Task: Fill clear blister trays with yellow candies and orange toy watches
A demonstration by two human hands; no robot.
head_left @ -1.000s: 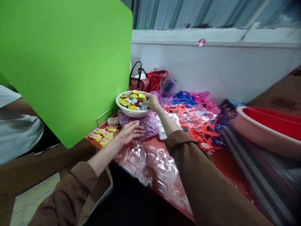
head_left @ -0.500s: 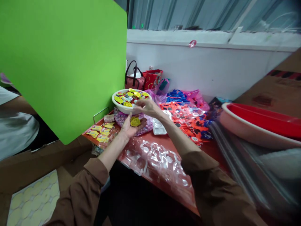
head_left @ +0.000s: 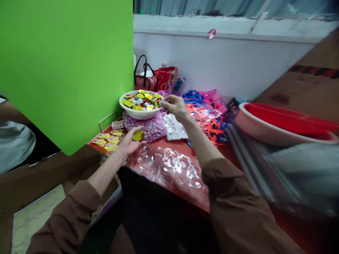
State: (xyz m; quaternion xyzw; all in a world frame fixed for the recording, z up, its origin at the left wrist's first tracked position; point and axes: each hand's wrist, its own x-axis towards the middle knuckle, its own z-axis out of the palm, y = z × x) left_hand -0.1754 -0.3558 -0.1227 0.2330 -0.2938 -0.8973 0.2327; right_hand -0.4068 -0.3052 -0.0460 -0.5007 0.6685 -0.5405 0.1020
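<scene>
My left hand (head_left: 129, 143) is palm up above the table's near edge, fingers loosely extended. A yellow foil-like piece (head_left: 137, 135) rests on its palm and fingers. My right hand (head_left: 177, 107) is raised by the right rim of a white bowl (head_left: 140, 114), its thumb and fingertips pinched together; whatever they hold, if anything, is too small to tell. Shiny yellow, red and silver pieces (head_left: 141, 99) fill the bowl. Below it sits a bag of small purplish beads (head_left: 152, 128). Beneath my right hand is a white moulded tray (head_left: 174, 128).
Clear moulded plastic sheets (head_left: 169, 165) cover the red table's front. Yellow cards (head_left: 107, 139) lie at left, beside a green board (head_left: 66, 70). Orange strap-like items (head_left: 205, 120) are heaped at right, near a red-lined basin (head_left: 286, 121). A cardboard box (head_left: 79, 173) stands lower left.
My hands have moved apart: the right one away to the right of the bowl, the left one lower and leftward with the yellow piece. The view has shifted slightly.
</scene>
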